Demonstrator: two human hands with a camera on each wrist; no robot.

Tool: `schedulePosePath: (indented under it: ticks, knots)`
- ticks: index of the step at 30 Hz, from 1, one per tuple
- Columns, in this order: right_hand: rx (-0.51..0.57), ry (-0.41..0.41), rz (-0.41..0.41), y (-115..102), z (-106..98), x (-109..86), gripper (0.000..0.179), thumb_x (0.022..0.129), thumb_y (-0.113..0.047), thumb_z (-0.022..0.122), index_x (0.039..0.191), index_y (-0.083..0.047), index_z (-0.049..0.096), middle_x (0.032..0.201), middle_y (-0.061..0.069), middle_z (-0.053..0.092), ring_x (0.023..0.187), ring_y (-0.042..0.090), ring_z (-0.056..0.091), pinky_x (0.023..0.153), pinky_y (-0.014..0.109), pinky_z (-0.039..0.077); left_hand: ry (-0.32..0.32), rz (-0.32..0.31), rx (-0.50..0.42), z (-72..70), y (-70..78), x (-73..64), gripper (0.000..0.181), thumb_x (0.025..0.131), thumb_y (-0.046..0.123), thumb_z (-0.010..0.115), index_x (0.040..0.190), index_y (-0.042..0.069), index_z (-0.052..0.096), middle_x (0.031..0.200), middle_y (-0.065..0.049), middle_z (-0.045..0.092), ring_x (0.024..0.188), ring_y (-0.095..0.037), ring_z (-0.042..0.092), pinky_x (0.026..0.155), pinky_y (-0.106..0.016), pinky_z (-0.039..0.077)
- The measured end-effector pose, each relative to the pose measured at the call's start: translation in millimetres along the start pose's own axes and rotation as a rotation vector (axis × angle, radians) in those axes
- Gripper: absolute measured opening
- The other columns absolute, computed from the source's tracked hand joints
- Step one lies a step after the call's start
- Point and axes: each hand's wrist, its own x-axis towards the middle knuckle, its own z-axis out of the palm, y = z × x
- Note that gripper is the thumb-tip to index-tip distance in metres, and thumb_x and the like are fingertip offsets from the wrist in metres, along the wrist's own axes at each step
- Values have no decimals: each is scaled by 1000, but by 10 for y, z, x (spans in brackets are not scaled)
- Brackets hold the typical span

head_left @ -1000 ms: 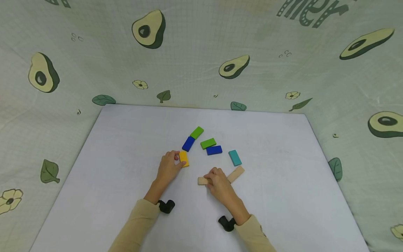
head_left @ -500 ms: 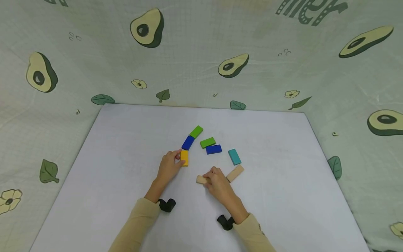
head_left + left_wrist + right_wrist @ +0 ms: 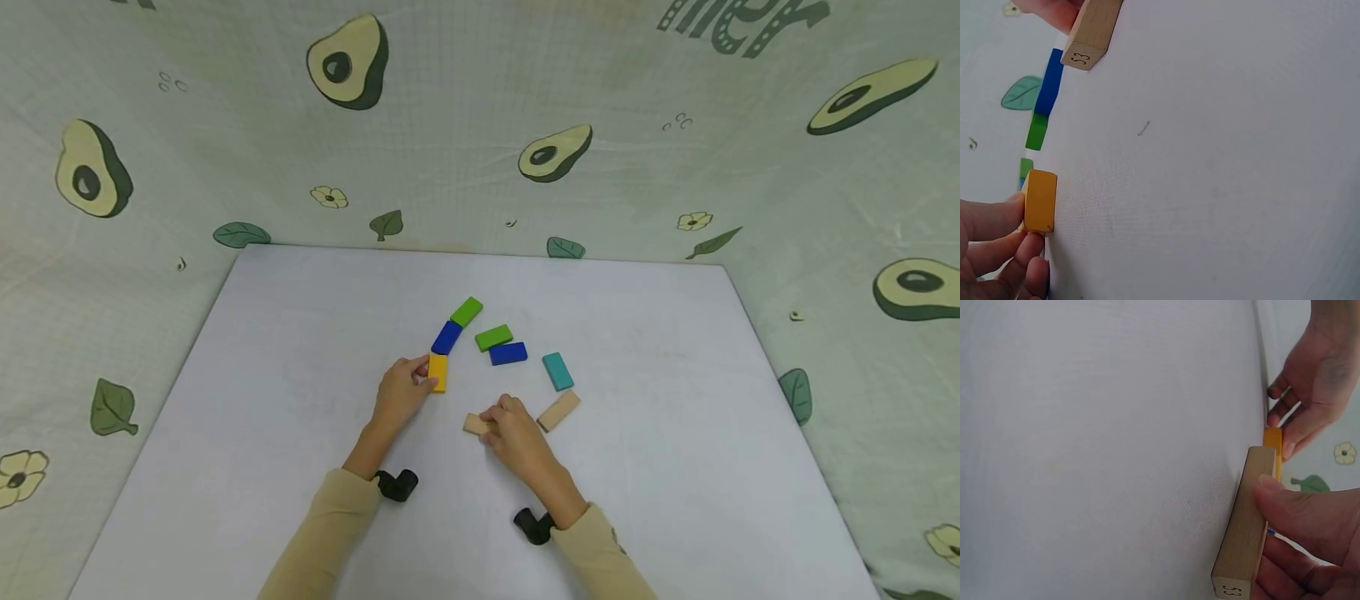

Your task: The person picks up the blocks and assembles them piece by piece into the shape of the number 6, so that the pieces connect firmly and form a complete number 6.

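At left, a pale cloth [image 3: 420, 100] printed with avocados, leaves and flowers falls beside the white tabletop [image 3: 675, 433]; it also backs the far edge and flanks the right. The left hand [image 3: 400, 392] pinches a yellow block [image 3: 438, 373] lying left of the table's middle, its far end at a blue block [image 3: 447, 337] meeting a green block [image 3: 467, 312]. Next, the right hand [image 3: 521, 433] grips a plain wooden block [image 3: 474, 423], its end marked "53". Beyond lie a second green block [image 3: 494, 337] touching a second blue one [image 3: 508, 353]; rightmost, a teal block [image 3: 558, 372] and another wooden block [image 3: 559, 411].
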Motion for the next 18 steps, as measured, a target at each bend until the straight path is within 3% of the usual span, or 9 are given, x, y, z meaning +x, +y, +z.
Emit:
schedulePosePath:
  ticks: [10, 18]
  knots:
    - [-11, -10, 9, 1, 13, 6, 27, 77, -9, 73, 103, -2, 67, 86, 1, 50, 82, 12, 45, 70, 23, 44, -3, -12, -17, -9, 19, 0, 40, 86, 16, 66, 122, 3, 59, 94, -10, 58, 80, -20, 52, 68, -29, 43]
    - [-6, 11, -14, -33, -27, 53, 27, 79, -10, 73, 103, -1, 66, 86, 2, 50, 79, 11, 43, 68, 23, 43, 12, -18, -27, -7, 19, 34, 39, 86, 25, 65, 118, 4, 56, 95, -10, 56, 80, -21, 51, 68, -29, 41]
